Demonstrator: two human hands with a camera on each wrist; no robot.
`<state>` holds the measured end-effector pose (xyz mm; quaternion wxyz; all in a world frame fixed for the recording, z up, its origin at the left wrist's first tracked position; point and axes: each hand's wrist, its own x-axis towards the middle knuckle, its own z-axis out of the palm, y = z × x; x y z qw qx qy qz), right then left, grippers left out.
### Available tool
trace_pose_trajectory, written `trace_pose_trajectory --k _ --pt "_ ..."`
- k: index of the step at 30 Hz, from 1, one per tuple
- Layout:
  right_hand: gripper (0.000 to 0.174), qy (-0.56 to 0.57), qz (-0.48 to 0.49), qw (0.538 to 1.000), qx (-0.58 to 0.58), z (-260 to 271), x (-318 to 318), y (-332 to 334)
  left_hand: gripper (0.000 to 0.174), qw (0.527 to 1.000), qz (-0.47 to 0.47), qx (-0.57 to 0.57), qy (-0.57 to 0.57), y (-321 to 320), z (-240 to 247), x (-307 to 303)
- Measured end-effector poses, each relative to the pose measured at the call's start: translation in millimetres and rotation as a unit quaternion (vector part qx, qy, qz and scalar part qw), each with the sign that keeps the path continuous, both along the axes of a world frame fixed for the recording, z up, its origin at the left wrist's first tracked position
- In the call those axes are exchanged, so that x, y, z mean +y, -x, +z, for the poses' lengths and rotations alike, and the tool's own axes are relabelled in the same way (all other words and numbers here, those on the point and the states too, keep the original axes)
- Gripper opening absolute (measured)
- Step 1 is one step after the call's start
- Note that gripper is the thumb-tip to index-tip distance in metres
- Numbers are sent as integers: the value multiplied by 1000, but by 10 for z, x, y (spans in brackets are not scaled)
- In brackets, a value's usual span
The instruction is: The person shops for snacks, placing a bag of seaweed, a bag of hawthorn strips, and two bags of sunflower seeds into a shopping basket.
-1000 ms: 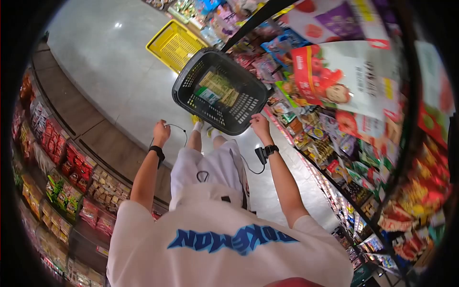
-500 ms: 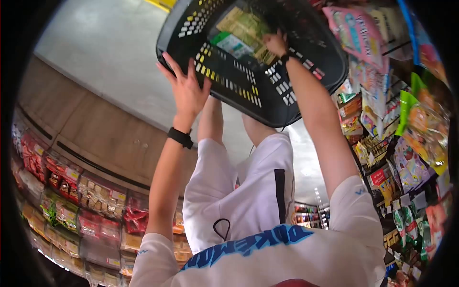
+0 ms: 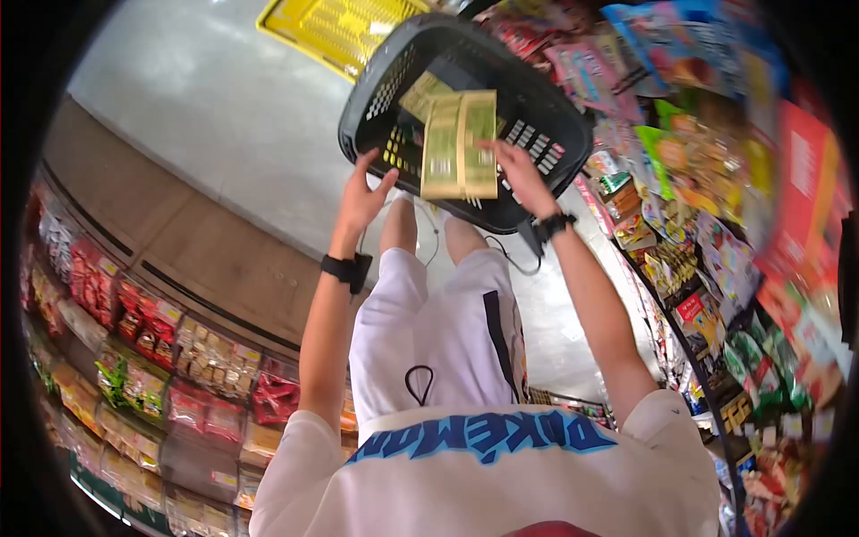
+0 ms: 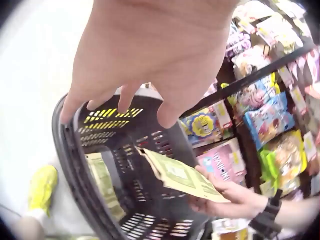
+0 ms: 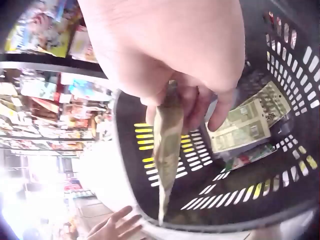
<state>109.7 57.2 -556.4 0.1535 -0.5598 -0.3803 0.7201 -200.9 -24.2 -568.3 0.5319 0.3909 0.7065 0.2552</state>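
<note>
My right hand [image 3: 528, 183] pinches a flat green-and-beige packet [image 3: 447, 152] by its edge and holds it over a black shopping basket [image 3: 573, 161]. Seen from the right wrist, the held packet [image 5: 167, 142] is edge-on between thumb and fingers. More green packets [image 5: 240, 127] lie on the basket's bottom, with a green-and-red package [image 5: 250, 157] beside them. My left hand [image 3: 365, 201] has its fingers spread, the fingertips right at the basket's near left rim. In the left wrist view that hand [image 4: 150, 55] holds nothing.
A yellow basket [image 3: 331, 36] stands behind the black one. Shelves of bagged snacks [image 3: 702, 157] line the right side, close to the basket. Lower shelves of packaged goods [image 3: 206, 358] curve along the left, past grey floor [image 3: 215, 116].
Both hands came up to the basket. The right hand reached down inside it and has lifted one green packet up toward the near rim. The left hand stays at the left rim.
</note>
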Motion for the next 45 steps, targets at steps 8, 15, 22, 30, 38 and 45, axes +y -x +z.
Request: trace_pose_trajectory --k 8,15,22,30,38,45 --pt "22 12 -108 991 83 2708 -873 -62 39 816 77 -533 209 -132 1906 341" --pt "18 87 -265 866 416 3367 -1688 89 50 778 -74 -581 226 -480 2718 2" --pt "37 75 -265 836 474 3560 -2571 37 67 743 -87 -646 151 -1036 3336 -640" --pt "25 -107 -357 922 109 3885 -4220 -910 46 926 -74 -350 -119 -1435 4344 -1584" --pt "20 -158 -419 894 -3 3848 -5934 -1621 39 921 -138 -260 -256 -2081 5450 -2341" --pt "18 -177 -533 827 -33 3798 -6616 -1802 29 897 -166 -329 -245 -2850 5753 -2764"
